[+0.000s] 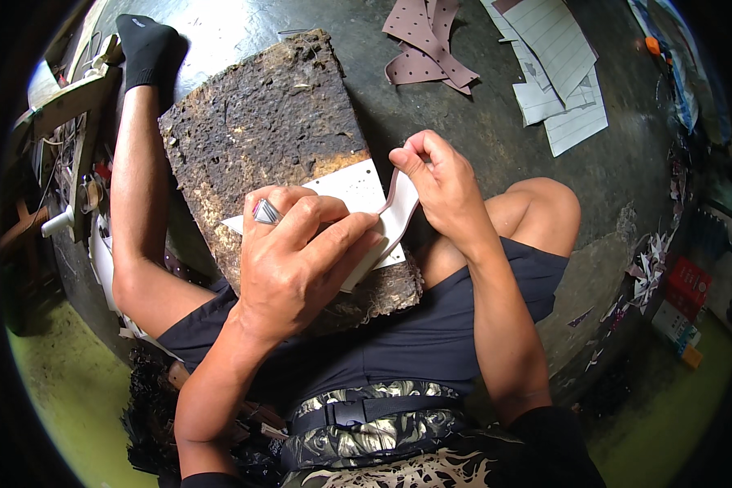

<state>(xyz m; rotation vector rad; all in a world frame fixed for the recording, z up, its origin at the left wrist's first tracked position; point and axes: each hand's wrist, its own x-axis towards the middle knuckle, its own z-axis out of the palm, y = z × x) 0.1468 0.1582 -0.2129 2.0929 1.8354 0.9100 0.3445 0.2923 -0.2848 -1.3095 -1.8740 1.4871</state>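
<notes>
A pale strip [400, 210], whitish on one face with a pinkish edge, curves upward between my two hands. My right hand [447, 187] pinches its raised end between thumb and bent fingers. My left hand [293, 248], with a ring on one finger, is bent over the strip's lower part, index finger and thumb closed on it. Beneath lies a flat white piece [351, 184] with small dark holes at its corners. It rests on a rough, dark, worn block [260, 122] between my legs. My left fingers hide much of the white piece.
Pink dotted cut pieces [431, 45] lie on the dark floor [488, 106] beyond the block. Lined paper-like sheets [557, 69] are at the far right. A wooden stand [73, 122] is at the left. Scraps [647, 268] and a red box [687, 285] lie along the right side.
</notes>
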